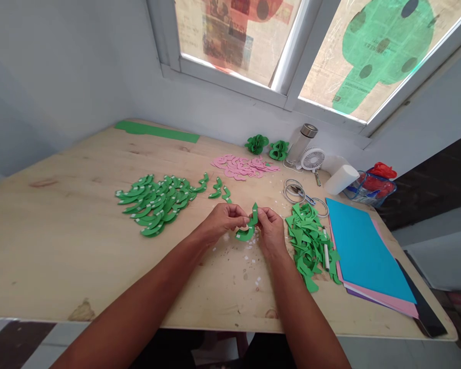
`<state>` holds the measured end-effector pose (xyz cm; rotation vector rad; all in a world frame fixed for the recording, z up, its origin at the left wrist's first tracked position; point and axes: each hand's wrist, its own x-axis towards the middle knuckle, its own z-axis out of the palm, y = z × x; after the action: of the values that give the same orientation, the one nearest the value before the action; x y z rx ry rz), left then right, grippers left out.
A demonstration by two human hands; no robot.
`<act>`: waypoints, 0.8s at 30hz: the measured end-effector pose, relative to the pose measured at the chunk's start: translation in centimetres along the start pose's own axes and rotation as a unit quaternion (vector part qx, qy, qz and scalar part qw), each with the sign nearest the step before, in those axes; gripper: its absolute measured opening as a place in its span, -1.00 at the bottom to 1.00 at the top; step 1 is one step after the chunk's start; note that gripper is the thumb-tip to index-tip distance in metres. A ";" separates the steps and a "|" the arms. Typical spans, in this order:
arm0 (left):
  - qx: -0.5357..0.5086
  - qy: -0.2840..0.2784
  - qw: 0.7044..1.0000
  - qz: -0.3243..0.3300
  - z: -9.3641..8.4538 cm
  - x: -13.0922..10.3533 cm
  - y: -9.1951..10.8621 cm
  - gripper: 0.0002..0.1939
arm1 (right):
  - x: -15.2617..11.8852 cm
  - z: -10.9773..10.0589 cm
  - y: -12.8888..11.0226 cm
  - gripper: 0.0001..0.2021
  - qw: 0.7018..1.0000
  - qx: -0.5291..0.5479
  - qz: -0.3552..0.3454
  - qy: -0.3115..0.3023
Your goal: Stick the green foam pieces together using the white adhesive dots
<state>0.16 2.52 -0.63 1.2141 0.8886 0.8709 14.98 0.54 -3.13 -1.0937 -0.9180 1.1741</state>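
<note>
Between my two hands is a curved green paper cutout (246,234) with small white squares on it, held just above the table. My left hand (226,219) pinches its left side. The fingers of my right hand (271,225) are closed on its upright right part. Beyond my left hand lie a few similar green pieces (215,188), set apart from one another. Further left, a large heap of curved green cutouts (157,202) overlaps in rows, many bearing white squares. Tiny white paper bits (258,281) are scattered on the table below my hands.
Green scraps (307,241) with a white pen (326,249) lie right of my right hand, beside stacked coloured sheets (369,246). Tape rolls (294,191), pink cutouts (240,167), green paper balls (256,144), a flask (301,143) and a small fan (312,159) stand further back.
</note>
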 end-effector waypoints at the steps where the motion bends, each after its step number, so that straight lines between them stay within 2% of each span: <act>1: -0.001 -0.001 1.000 -0.002 0.0 0.0 0.0 -0.80 | 0.0 0.0 0.0 -0.75 1.000 -0.001 0.000 0.001; 10: -0.011 0.017 1.000 -0.007 0.4 -0.2 0.3 -0.82 | -0.1 0.1 -0.3 -0.76 1.000 -0.019 -0.007 0.012; 16: -0.027 0.034 0.999 -0.001 0.1 0.1 0.0 -0.80 | -0.4 0.5 -0.7 -0.73 0.999 0.044 0.009 -0.030; 24: -0.039 0.054 0.998 0.010 -0.1 0.2 0.0 -0.80 | -0.2 0.3 0.3 -0.81 0.998 -0.001 0.001 -0.066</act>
<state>0.12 2.71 -0.68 1.1185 0.9208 0.9865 14.62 0.44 -3.35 -1.0276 -1.0211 1.2586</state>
